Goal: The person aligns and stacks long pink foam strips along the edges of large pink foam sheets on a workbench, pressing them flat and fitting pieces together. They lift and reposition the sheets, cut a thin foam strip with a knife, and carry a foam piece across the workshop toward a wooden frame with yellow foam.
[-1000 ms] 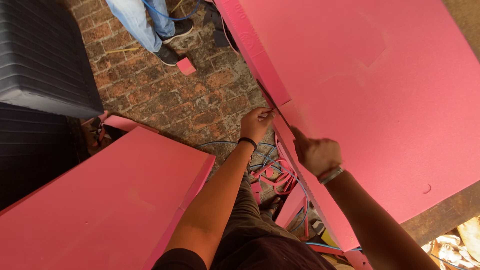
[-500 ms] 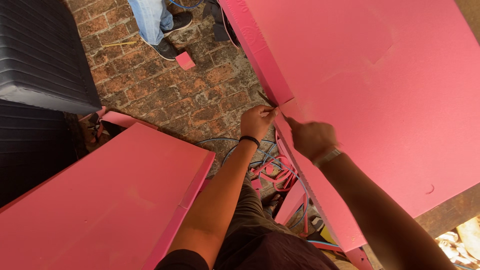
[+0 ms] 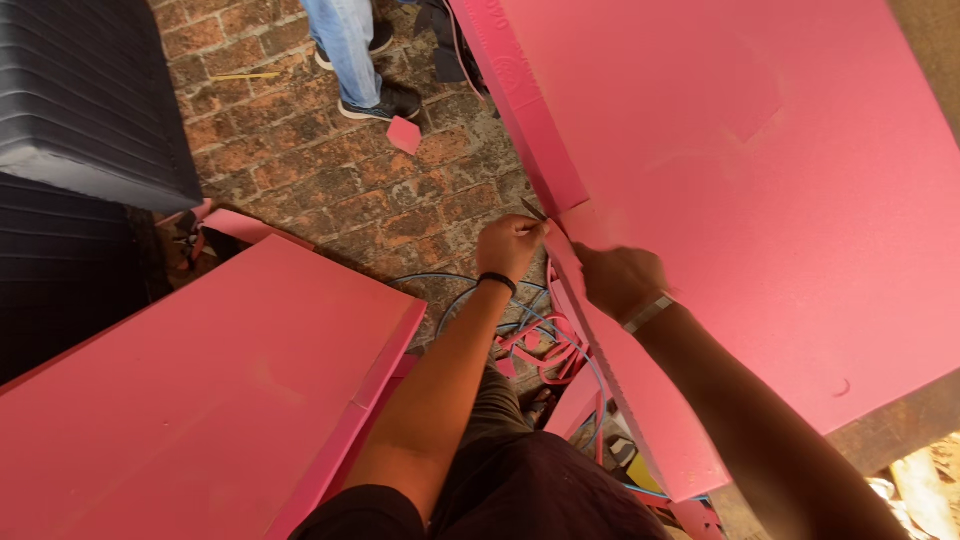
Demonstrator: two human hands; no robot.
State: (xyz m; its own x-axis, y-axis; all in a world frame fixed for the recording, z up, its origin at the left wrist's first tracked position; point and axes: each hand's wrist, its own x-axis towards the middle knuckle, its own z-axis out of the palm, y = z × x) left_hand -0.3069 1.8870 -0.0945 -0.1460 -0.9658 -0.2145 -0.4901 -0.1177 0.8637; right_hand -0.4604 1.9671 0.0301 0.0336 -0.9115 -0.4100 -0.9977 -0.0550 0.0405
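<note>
Both hands have crept up the slab's edge since half a second ago. From my remote seat, I see the left hand [image 3: 510,245] pinching a thin blade [image 3: 533,210] at the edge of the big pink foam slab [image 3: 760,200], fingers clenched round it to steer the cut. Right hand [image 3: 618,280] lies on the slab beside the cut, seemingly bracing it; I cannot tell its finger state. Pink offcuts [image 3: 545,350] and blue cable [image 3: 470,295] lie on the brick floor [image 3: 330,190] below. Another person's legs [image 3: 350,50] stand nearby, beside a second slab [image 3: 190,390].
</note>
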